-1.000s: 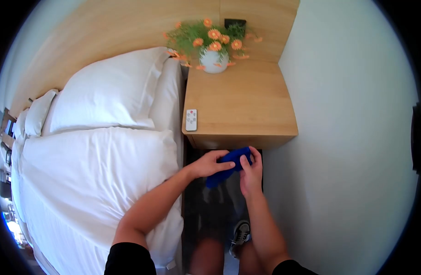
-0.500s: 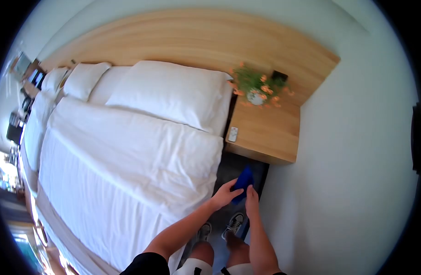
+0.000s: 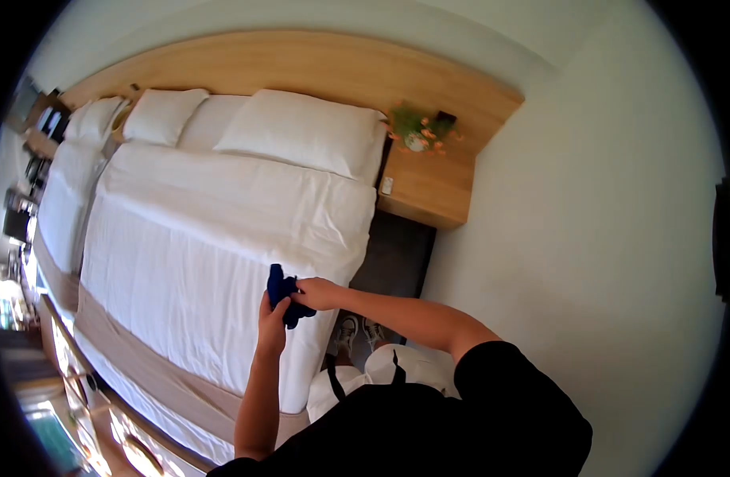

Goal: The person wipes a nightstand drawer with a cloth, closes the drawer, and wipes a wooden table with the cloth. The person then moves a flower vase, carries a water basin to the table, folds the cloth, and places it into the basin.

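Observation:
A crumpled dark blue cloth (image 3: 279,285) is bunched between my two hands, over the near side of the white bedding (image 3: 190,238). My left hand (image 3: 273,319) grips its lower left part, thumb laid across the front. From the right, my right hand (image 3: 319,293) pinches the middle of the cloth, and some folds hang below its fingers. Part of the fingers of both hands is hidden behind the fabric.
Pillows (image 3: 301,131) lie along the wooden headboard (image 3: 301,52). The wooden nightstand (image 3: 432,187) carries a potted plant with orange flowers (image 3: 417,141) and a small white object (image 3: 387,185). A wall (image 3: 556,238) rises on the right. A beige runner (image 3: 166,358) crosses the bed.
Both hands have moved left with the blue cloth, from the gap beside the bed to over the bedding. The cloth was spread flatter and is now bunched. The view has shifted too.

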A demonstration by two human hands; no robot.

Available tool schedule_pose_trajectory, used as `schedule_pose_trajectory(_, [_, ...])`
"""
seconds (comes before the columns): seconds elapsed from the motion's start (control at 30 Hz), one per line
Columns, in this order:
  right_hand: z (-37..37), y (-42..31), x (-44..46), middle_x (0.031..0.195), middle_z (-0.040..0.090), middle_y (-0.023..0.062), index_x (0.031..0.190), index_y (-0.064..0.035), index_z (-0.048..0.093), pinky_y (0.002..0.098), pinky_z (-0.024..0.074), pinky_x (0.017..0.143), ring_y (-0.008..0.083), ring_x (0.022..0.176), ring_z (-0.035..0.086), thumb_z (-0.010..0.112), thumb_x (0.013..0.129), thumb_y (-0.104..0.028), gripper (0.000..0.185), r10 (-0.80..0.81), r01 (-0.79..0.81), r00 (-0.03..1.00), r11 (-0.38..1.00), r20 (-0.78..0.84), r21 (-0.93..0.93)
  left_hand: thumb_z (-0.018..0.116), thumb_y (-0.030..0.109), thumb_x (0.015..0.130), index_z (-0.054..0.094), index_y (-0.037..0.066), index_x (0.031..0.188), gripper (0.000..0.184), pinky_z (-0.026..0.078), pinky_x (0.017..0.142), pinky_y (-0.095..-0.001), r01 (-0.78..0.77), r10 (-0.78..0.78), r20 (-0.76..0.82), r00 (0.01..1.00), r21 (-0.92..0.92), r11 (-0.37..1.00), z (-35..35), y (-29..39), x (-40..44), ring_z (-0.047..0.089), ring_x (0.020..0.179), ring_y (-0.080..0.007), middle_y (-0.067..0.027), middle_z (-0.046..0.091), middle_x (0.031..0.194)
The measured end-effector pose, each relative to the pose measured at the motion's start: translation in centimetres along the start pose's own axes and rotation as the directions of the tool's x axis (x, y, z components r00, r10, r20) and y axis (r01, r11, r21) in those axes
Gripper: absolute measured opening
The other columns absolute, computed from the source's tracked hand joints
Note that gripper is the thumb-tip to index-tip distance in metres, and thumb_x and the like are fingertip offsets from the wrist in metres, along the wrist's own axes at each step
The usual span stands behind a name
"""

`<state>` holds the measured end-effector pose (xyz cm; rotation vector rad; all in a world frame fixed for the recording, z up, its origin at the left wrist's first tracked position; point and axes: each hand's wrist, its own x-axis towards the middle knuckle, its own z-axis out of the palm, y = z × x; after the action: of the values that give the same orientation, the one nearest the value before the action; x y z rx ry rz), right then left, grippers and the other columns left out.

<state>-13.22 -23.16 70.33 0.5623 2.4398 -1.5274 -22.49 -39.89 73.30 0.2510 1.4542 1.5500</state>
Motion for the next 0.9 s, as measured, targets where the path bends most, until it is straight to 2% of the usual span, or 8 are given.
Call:
schedule_pose_trajectory(0.13, [3.1,-3.5,0.2,0.107,0.073,0.0232,0.109,-0.0026,0.07,0.0477,0.0538,0.087,0.0414,0.1,0.069,0.059,0.096,-0.037,0.038,-0.085,0.112,0.987,0.972,-0.136,0.206,0.059,0.006,0.098,0.052,0.002,0.14,0.043,0.048,0.096,-0.0293,-0.197,0.161,-0.208,0.965,-0.168,0.966,0.4,0.3,-5.1,0.061,0.11,-0.015,-0.0062,0.065,0.12])
schedule_pose_trajectory(0.3, [7.0,-8.1,-2.2,0.111,0.072,0.0228,0.111,-0.005,0.071,0.0494,0.0528,0.092,0.0416,0.105,0.068,0.051,0.096,-0.036,0.039,-0.093,0.096,0.995,0.991,0.035,-0.091,0.056,0.007,0.099,0.052,0.003,0.138,0.04,0.049,0.097,-0.0314,-0.253,0.173,-0.326,0.93,-0.224,0.941,-0.4,-1.3,-11.4,0.062,0.112,-0.0165,-0.0065,0.064,0.12])
schedule_pose_trajectory(0.37, [8.0,-10.3,-3.1,0.108,0.073,0.0232,0.109,-0.004,0.072,0.0494,0.0538,0.091,0.0411,0.102,0.07,0.05,0.096,-0.032,0.038,-0.18,0.215,0.969,0.952,0.171,-0.218,0.055,0.006,0.098,0.052,0.004,0.137,0.039,0.049,0.098,-0.0323,-0.294,0.203,-0.334,0.92,-0.25,0.922,-1.5,-1.8,-13.7,0.062,0.113,-0.0173,-0.0065,0.064,0.12])
schedule_pose_trajectory(0.43, [11.2,-12.4,-2.6,0.105,0.074,0.0231,0.105,-0.0035,0.073,0.05,0.0553,0.088,0.0402,0.099,0.071,0.053,0.093,-0.031,0.036,-0.194,0.285,0.937,0.905,0.289,-0.315,0.054,0.005,0.098,0.051,0.004,0.138,0.04,0.048,0.101,-0.0336,-0.353,0.306,-0.361,0.881,-0.068,0.933,-5.5,-4.4,-16.2,0.062,0.115,-0.0195,-0.0094,0.063,0.125])
schedule_pose_trajectory(0.5, [14.6,-14.2,-0.8,0.103,0.075,0.0217,0.099,-0.0053,0.076,0.0489,0.057,0.084,0.0379,0.097,0.073,0.062,0.087,-0.03,0.031,-0.242,0.453,0.867,0.748,0.436,-0.485,0.053,0.009,0.098,0.05,0.003,0.139,0.041,0.047,0.104,-0.0371,-0.387,0.327,-0.358,0.874,-0.108,0.916,-9.5,-6.9,-16.9,0.061,0.119,-0.0224,-0.0118,0.062,0.13])
schedule_pose_trajectory(0.53, [15.7,-16.0,-0.2,0.102,0.076,0.0198,0.1,-0.0072,0.077,0.0469,0.0576,0.082,0.0362,0.094,0.074,0.065,0.084,-0.024,0.026,-0.234,0.536,0.815,0.653,0.53,-0.535,0.053,0.011,0.099,0.05,0.003,0.14,0.042,0.047,0.106,-0.0393,-0.353,0.241,-0.35,0.905,-0.302,0.886,-10.5,-6.8,-18.0,0.06,0.123,-0.0242,-0.0131,0.061,0.132])
schedule_pose_trajectory(0.73, [26.2,-25.9,1.7,0.105,0.076,0.0161,0.102,-0.0094,0.077,0.0452,0.0579,0.082,0.0331,0.097,0.074,0.068,0.083,-0.026,0.026,-0.242,0.591,0.797,0.508,0.554,-0.627,0.056,0.019,0.1,0.047,0.004,0.145,0.048,0.044,0.111,-0.0443,-0.453,0.248,-0.404,0.88,-0.561,0.694,-21.3,-4.1,-26.6,0.056,0.131,-0.0276,-0.0142,0.057,0.142])
schedule_pose_trajectory(0.9, [35.0,-34.6,3.5,0.108,0.076,0.013,0.103,-0.0113,0.077,0.0438,0.0582,0.082,0.0305,0.099,0.073,0.07,0.082,-0.027,0.027,-0.278,0.649,0.759,0.387,0.588,-0.655,0.058,0.016,0.099,0.044,0.005,0.147,0.051,0.045,0.111,-0.0424,-0.648,0.403,-0.52,0.753,-0.482,0.59,-28.1,0.1,-33.0,0.056,0.13,-0.0256,-0.0124,0.057,0.14])
